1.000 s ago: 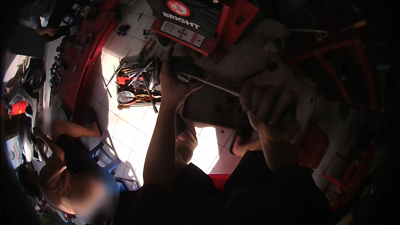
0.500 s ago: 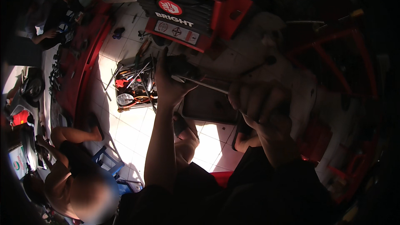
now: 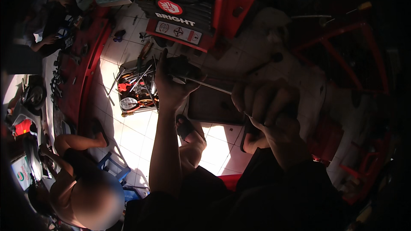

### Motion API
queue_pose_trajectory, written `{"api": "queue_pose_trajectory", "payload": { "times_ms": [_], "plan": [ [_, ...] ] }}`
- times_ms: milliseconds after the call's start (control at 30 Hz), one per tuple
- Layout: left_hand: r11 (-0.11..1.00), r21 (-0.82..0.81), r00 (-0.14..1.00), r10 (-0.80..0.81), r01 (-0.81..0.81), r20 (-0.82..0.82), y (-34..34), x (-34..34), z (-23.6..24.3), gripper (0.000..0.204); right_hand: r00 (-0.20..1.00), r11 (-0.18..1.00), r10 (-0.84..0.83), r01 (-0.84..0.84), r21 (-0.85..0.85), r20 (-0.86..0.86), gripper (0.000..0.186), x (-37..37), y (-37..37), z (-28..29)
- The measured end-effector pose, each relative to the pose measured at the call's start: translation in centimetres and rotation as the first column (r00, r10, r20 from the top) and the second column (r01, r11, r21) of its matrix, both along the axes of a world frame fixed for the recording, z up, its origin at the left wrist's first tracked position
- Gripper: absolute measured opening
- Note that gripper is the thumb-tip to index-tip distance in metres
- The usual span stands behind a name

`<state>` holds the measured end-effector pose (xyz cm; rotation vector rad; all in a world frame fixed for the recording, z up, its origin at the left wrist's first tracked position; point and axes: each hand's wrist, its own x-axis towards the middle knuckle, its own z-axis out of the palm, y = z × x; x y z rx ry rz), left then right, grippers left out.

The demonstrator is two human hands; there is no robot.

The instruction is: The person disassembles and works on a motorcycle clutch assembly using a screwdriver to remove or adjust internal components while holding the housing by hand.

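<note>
A long, thin metal rod [image 3: 209,84] runs across the middle of the frame, slanting down from a dark, blocky part [image 3: 182,66] at centre towards the right. The left hand [image 3: 171,86] is raised at centre, its fingers curled shut around the dark part where the rod meets it. The right hand [image 3: 267,105], right of centre, has its fingers closed in a fist around the rod's lower end; what sort of handle sits inside the fist cannot be told in the gloom.

Just beyond the left hand, left of centre, an open grey metal toolbox [image 3: 137,87] crammed with wrenches and red-handled tools sits on the white tiled floor [image 3: 137,128]. Below the rod lies a dark rectangular tray [image 3: 212,107], flat on the floor. The person's own foot in a dark sandal [image 3: 185,127] rests on the tiles beneath the left forearm.

At the upper centre stands a red and black box with a white label [image 3: 188,17]. A red tubular metal frame [image 3: 346,55] fills the dim upper right. In the lower left, another person [image 3: 81,179] crouches on the floor beside a low blue stool [image 3: 113,169], with a long red bench [image 3: 81,77] behind them.
</note>
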<state>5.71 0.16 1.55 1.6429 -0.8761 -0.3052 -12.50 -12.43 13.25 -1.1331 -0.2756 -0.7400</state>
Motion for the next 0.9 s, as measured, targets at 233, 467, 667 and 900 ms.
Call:
{"api": "queue_pose_trajectory", "payload": {
  "times_ms": [233,467,667,900],
  "plan": [
    [0.999,-0.013,0.999,-0.032,0.032,0.009,-0.2,-0.2,0.4,0.075,0.999,0.997,-0.040,0.039,-0.062,-0.012,0.026,-0.4,0.1,0.2],
    [1.000,-0.003,1.000,-0.017,0.017,0.010,-0.1,-0.1,0.3,0.083,0.999,1.000,0.002,-0.001,-0.010,0.052,0.024,-0.2,0.1,0.1],
    [1.000,0.004,0.999,0.030,-0.030,-0.045,-0.1,0.0,-0.2,0.096,0.996,0.990,-0.087,0.089,-0.109,0.030,0.018,-0.4,0.5,0.1],
    [1.000,-0.001,0.999,0.011,-0.011,-0.053,-0.2,-0.2,-0.3,0.100,0.999,1.000,-0.009,0.010,-0.018,0.041,0.021,-0.3,0.2,0.4]
  ]
}}
